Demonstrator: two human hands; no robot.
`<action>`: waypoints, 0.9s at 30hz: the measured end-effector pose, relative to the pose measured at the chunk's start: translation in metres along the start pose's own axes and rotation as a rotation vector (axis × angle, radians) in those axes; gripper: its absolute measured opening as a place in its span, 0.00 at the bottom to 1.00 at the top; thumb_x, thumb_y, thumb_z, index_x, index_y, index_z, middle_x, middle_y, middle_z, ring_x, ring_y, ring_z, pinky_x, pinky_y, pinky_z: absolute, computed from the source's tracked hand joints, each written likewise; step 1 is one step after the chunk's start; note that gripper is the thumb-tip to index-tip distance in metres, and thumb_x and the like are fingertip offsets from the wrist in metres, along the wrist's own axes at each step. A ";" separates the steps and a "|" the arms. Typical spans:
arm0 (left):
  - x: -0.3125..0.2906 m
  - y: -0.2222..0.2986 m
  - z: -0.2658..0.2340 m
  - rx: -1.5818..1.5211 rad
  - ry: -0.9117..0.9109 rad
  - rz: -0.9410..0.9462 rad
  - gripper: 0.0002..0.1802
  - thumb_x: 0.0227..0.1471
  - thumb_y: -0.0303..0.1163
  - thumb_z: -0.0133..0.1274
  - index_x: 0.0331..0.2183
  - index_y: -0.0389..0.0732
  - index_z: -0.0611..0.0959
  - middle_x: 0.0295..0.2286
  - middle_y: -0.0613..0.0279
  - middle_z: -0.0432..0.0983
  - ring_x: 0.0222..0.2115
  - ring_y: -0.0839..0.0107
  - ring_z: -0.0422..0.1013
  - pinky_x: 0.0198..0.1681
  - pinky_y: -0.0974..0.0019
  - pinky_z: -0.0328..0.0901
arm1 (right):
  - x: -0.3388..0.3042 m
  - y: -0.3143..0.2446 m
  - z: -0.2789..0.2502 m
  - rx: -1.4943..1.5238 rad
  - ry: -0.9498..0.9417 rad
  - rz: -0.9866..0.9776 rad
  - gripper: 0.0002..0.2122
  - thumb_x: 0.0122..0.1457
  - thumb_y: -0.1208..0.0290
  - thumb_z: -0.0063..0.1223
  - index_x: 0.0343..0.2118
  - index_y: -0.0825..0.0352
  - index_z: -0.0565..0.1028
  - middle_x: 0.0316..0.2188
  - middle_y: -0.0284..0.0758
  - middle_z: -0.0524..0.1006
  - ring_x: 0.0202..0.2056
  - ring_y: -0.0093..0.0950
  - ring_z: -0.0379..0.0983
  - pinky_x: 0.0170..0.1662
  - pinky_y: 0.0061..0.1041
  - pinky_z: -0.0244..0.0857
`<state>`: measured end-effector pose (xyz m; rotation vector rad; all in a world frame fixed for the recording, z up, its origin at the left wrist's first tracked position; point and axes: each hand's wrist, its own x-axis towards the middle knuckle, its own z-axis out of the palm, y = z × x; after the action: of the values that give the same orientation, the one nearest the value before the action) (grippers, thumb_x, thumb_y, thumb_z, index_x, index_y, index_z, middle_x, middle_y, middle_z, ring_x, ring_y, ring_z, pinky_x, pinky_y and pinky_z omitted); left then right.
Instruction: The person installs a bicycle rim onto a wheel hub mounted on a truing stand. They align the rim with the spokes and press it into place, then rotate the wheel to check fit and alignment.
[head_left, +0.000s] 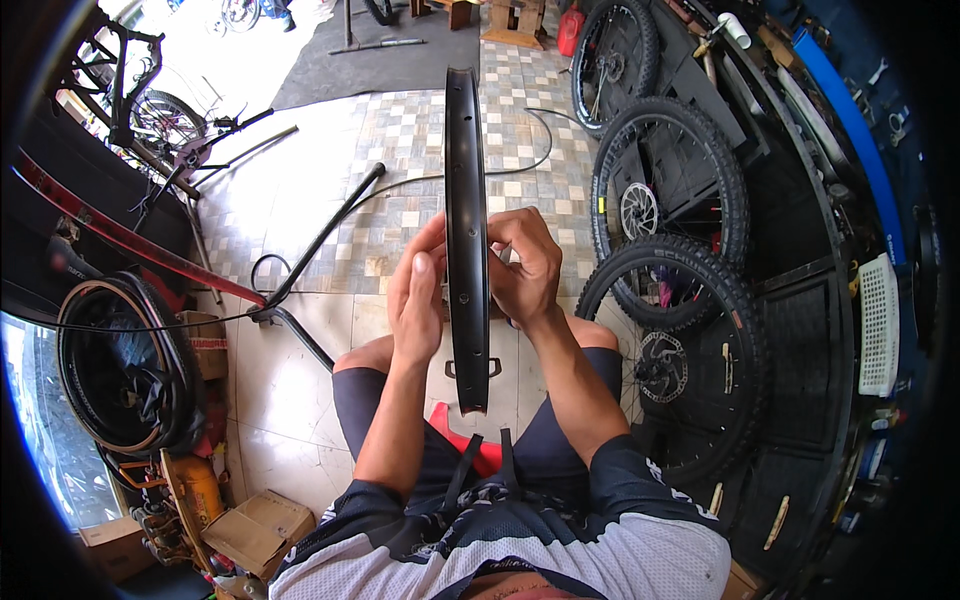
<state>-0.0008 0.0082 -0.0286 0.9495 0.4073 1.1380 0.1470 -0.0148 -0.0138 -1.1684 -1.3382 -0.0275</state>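
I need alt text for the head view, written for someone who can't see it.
A seated person's left hand and right hand hold a black bicycle rim edge-on between them, small holes dotted along it. Below is a tiled floor; three tyred bicycle wheels line the right side, and a cardboard box sits at lower left.

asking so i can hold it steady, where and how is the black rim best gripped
The black rim is probably best clasped at its sides, from left and right, where the left hand and right hand are: it stands edge-on and narrow.
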 end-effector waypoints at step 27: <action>0.066 -0.033 -0.039 -0.055 -0.394 -0.337 0.14 0.66 0.37 0.54 0.42 0.36 0.86 0.35 0.64 0.81 0.32 0.78 0.77 0.35 0.73 0.72 | 0.023 0.009 -0.016 0.250 -0.263 0.249 0.10 0.47 0.75 0.69 0.34 0.65 0.81 0.41 0.36 0.72 0.46 0.34 0.70 0.49 0.31 0.66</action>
<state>0.0173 0.0814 -0.0657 0.9870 0.2026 0.6343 0.1713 -0.0075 0.0012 -1.1427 -1.3677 0.4747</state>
